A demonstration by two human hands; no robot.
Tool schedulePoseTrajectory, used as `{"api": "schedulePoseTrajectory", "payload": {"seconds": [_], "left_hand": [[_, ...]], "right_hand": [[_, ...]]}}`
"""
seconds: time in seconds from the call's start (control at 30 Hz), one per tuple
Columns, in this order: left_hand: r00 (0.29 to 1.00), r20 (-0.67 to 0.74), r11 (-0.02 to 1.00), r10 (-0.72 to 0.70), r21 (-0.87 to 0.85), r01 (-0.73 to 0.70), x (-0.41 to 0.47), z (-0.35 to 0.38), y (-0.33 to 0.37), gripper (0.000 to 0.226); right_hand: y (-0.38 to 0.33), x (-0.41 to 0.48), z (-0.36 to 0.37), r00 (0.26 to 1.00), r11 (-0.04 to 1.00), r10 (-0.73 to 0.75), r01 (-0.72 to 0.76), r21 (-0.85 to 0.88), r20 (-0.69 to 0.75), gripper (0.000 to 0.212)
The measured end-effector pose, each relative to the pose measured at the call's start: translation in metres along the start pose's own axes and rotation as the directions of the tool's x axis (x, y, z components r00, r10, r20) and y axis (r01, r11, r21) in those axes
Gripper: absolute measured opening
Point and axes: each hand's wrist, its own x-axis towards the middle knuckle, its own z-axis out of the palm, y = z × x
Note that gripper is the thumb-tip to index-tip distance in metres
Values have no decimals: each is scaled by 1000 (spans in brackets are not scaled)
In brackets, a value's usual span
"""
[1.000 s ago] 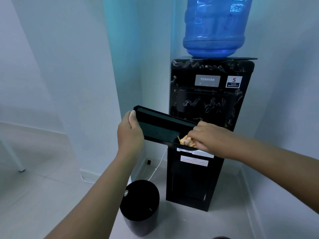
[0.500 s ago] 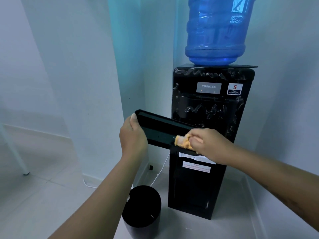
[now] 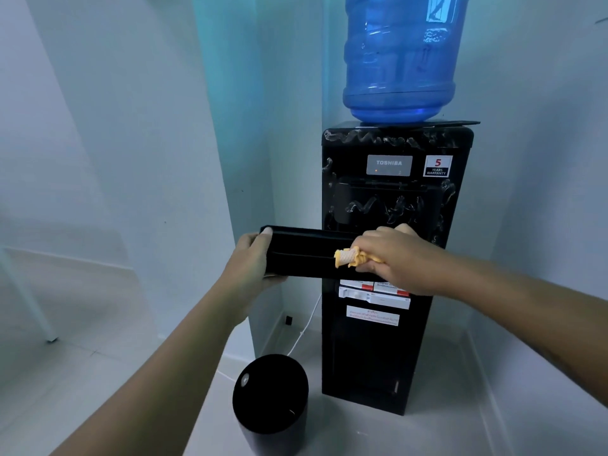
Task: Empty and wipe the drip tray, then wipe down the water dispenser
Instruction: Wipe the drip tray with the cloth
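Observation:
My left hand (image 3: 251, 261) grips the left end of the black drip tray (image 3: 302, 255) and holds it in the air, roughly level, in front of the black water dispenser (image 3: 388, 258). My right hand (image 3: 393, 258) is closed on a bunched yellow cloth (image 3: 348, 257), which presses against the tray's right half. The tray's right end is hidden behind that hand. White smears streak the dispenser's front panel. A blue water bottle (image 3: 399, 57) stands upside down on top of the dispenser.
A black round bin (image 3: 271, 399) stands on the floor, below the tray and left of the dispenser. A white cable (image 3: 301, 334) runs down the wall behind it. Walls close in on the dispenser's left and right. A white table leg (image 3: 29, 301) stands far left.
The tray has levelled out from a tilt down to the right. My right hand has slid the cloth leftward along the tray. The camera view has shifted downward.

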Motion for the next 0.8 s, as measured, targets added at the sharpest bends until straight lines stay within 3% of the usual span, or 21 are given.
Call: {"api": "schedulePoseTrajectory", "payload": {"seconds": [0.13, 0.23, 0.3, 0.43, 0.53, 0.6, 0.7, 0.8], "left_hand": [[966, 214, 949, 144, 248, -196, -5, -14, 9, 86], [908, 371, 893, 196, 316, -322, -4, -24, 18, 96], [880, 411, 871, 240, 309, -382, -4, -23, 22, 88], [853, 309, 832, 420, 245, -498, -4, -19, 22, 62], [861, 271, 834, 430, 245, -494, -4, -19, 22, 58], [870, 263, 836, 416, 266, -480, -6, -12, 20, 58], [862, 292, 849, 415, 216, -482, -9, -1, 14, 53], [846, 273, 825, 459, 222, -519, -13, 0, 13, 44]], "right_hand": [[8, -2, -23, 995, 977, 23, -42, 209, 93, 15], [17, -3, -38, 977, 935, 31, -103, 338, 212, 13], [19, -2, -39, 971, 919, 37, -126, 375, 237, 14], [22, -1, -34, 974, 867, 99, -184, 464, 202, 14], [12, -1, -27, 984, 836, 175, -167, 523, 34, 3], [-13, 6, -16, 960, 892, 207, -106, 440, -188, 12], [-63, 16, -2, 871, 980, 85, 15, 200, -483, 35], [-84, 22, 3, 828, 986, -164, 123, -112, -536, 41]]}}
